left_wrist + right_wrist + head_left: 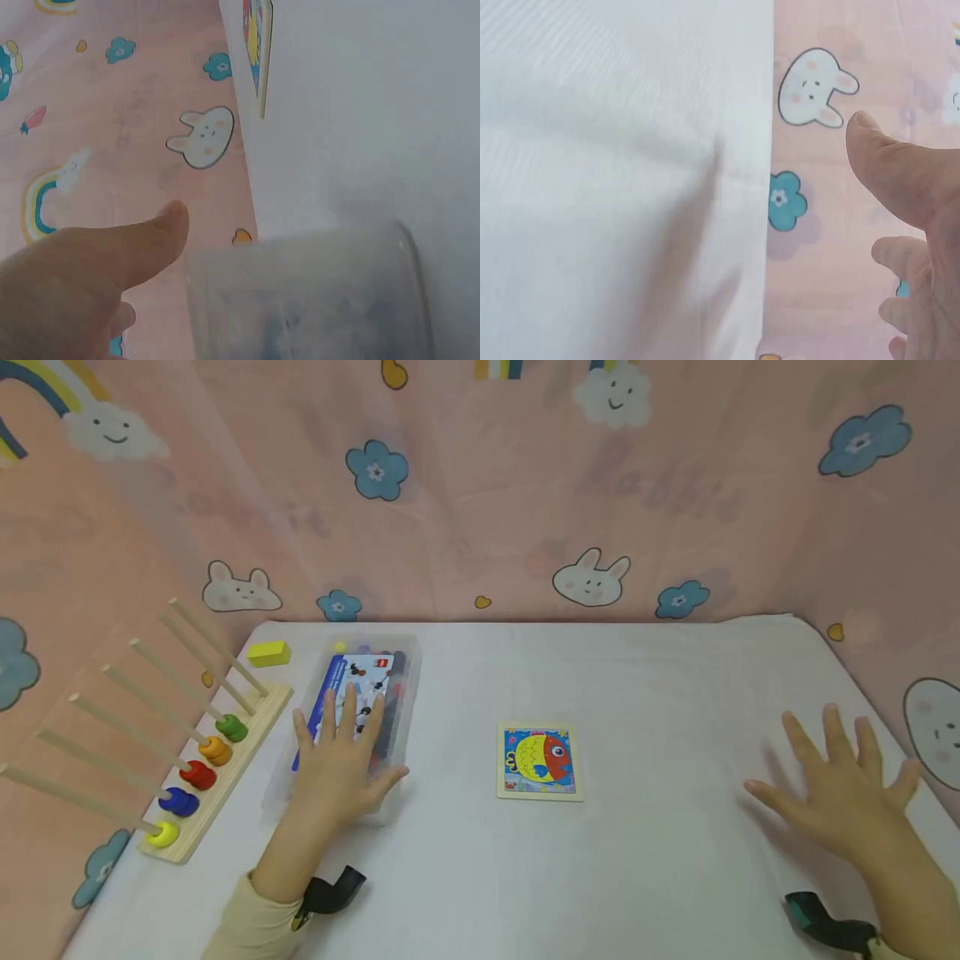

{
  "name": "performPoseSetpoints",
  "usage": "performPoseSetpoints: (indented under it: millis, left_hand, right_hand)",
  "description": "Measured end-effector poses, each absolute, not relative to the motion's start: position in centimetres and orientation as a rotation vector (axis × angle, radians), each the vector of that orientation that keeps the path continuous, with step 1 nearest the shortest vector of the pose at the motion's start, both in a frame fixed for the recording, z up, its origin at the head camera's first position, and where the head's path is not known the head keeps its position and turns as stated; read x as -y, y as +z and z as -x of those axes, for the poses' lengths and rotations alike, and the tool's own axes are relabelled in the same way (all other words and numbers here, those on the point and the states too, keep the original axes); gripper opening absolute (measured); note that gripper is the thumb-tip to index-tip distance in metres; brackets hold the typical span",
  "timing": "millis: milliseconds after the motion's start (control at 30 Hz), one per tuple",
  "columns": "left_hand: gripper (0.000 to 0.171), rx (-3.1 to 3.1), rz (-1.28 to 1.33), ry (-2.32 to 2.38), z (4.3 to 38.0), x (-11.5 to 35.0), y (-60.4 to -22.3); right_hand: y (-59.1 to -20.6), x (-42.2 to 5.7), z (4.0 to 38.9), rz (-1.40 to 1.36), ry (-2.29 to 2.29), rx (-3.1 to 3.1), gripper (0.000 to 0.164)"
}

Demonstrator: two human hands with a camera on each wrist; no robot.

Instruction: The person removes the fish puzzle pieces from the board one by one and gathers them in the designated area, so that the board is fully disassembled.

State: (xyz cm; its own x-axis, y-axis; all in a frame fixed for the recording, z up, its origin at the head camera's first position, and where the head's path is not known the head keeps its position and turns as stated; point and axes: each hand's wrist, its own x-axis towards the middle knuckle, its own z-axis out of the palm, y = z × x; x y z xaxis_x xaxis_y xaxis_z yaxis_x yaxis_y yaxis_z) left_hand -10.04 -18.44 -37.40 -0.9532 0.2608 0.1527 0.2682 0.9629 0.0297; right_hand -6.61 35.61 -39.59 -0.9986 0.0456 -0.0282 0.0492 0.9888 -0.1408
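Head view: the left hand masks part of a plastic box

I see the left hand (341, 768) covering the lower part of the clear plastic box (411, 693) and some of the printed card (367, 672) on or under its lid; whether it touches, I can't tell. Cloudy plastic blurs the contents. My left wrist view cuts the box off at six o'clock and leaves the fish puzzle (538, 762) a sliver at twelve. The right wrist view crops the right hand (847, 793).

From the left hand, the wooden peg stand (225, 779) with coloured rings (198, 775) sits at nine o'clock, the yellow block (268, 653) at eleven. Both hands have fingers spread and hold nothing. The puzzle lies on the desk (637, 693) between them, at the left hand's three o'clock and the right's nine, well apart from both.
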Motion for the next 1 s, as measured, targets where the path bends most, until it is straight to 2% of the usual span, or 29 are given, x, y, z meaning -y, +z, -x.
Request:
performPoseSetpoints:
  millis: [300, 433, 667, 1000]
  left_hand:
    - [0.082, 2.799, 0.859, -0.072, 10.3, 13.0, -37.9]
    - [0.077, 2.805, 0.979, -0.171, 11.0, 10.7, -38.9]
    - [0.073, 2.879, 0.991, -0.329, 12.8, 7.6, -41.0]
    - [0.069, 3.025, 0.877, -0.819, 14.2, 5.4, -42.6]
  right_hand:
    - [-39.0, -32.8, 7.9, 0.109, -0.268, -3.171, 0.096]
    - [-38.8, -30.6, 8.9, 0.237, -0.291, -3.199, 0.093]
    - [-38.9, -25.8, 10.9, 0.556, -0.421, -3.218, 0.078]
    - [-39.3, -19.3, 13.1, 0.647, -0.672, -2.991, 0.063]
